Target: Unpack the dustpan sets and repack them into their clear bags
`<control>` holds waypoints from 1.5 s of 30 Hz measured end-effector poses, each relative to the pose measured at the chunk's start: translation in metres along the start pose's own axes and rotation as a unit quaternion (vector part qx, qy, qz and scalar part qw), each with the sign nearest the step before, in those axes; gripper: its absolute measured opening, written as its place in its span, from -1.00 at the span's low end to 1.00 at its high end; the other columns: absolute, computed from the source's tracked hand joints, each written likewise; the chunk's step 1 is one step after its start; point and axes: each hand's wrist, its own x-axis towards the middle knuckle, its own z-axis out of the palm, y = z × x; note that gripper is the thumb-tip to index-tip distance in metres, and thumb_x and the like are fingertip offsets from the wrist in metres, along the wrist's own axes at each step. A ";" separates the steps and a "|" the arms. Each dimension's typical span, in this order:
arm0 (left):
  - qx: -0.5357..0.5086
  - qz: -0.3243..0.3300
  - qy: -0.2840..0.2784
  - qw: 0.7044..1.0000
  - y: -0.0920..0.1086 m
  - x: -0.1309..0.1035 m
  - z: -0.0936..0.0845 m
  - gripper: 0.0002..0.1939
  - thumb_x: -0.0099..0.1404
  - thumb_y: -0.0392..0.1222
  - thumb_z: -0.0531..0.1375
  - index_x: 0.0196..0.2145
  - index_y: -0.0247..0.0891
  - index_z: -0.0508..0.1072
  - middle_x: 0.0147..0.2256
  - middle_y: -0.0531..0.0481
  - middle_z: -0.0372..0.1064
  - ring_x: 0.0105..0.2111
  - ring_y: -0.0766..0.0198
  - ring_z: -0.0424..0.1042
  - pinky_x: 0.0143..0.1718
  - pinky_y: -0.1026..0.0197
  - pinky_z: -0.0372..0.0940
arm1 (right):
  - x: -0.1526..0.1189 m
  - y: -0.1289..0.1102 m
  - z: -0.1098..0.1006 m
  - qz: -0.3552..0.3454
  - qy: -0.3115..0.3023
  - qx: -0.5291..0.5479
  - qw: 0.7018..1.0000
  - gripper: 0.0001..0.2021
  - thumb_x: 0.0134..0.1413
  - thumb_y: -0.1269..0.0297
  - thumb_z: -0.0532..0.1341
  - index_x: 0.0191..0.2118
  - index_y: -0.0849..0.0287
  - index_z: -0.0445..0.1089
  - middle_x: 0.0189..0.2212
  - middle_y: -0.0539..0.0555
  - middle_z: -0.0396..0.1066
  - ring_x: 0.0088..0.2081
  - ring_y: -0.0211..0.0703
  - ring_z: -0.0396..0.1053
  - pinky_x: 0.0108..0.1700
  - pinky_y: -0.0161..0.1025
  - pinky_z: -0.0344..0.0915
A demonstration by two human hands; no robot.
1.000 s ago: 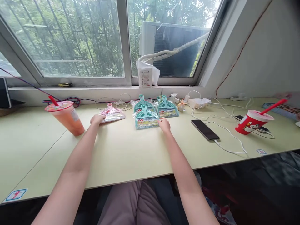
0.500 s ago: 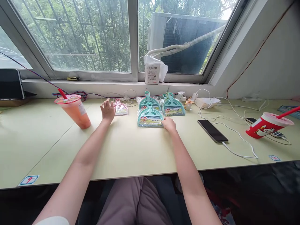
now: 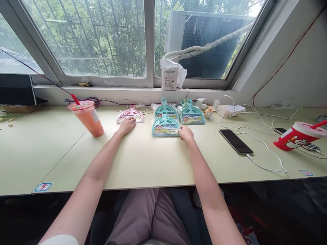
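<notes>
Several small dustpan-and-brush sets in clear wrap lie toward the back of the pale table. My right hand has its fingers closed on the lower right corner of the front teal dustpan set. Behind it are another teal set and, to the right, a teal set with a green handle showing beside it. My left hand lies on the front edge of the pink dustpan set, its fingers extended toward the right and holding nothing.
An orange drink cup leans at left; a red cup tilts at far right. Between lie a black phone and white cables. A tablet stands at far left. A tissue pack sits on the sill.
My left hand has come down from beside the pink set onto its front edge. My right hand stays at the corner of the front teal set. The view has shifted slightly.
</notes>
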 end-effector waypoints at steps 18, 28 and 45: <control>-0.066 -0.011 0.090 0.994 0.005 -0.001 -0.004 -0.56 0.22 -0.12 0.19 0.07 -0.10 0.41 0.32 -0.14 0.02 0.36 -0.17 -0.17 0.30 -0.34 -0.42 | 0.001 0.002 0.000 -0.005 -0.003 0.039 0.999 -0.66 0.18 0.26 0.09 0.03 0.12 0.42 -0.51 0.04 0.52 -0.48 -0.16 0.49 -0.22 -0.27 0.29; -0.452 -0.116 0.115 0.877 0.094 -0.046 -0.011 -0.48 0.34 0.07 0.07 0.15 -0.24 0.21 0.09 -0.31 0.31 0.03 -0.02 0.40 0.01 -0.08 0.34 | -0.004 -0.008 0.007 -0.070 0.064 0.135 0.986 -0.70 0.20 0.26 0.07 -0.05 0.10 0.47 -0.45 0.00 0.56 -0.48 -0.21 0.50 -0.14 -0.27 0.30; -0.749 -0.196 -0.055 0.631 0.122 -0.074 -0.016 -0.69 0.25 -0.11 0.27 -0.08 -0.30 0.48 -0.14 -0.16 0.55 -0.21 0.12 0.57 -0.21 0.19 0.48 | -0.054 -0.049 0.048 -0.470 0.184 0.088 0.859 -0.78 0.27 0.26 0.08 -0.14 0.01 0.48 0.11 0.07 0.39 0.20 -0.02 0.22 0.29 0.05 -0.04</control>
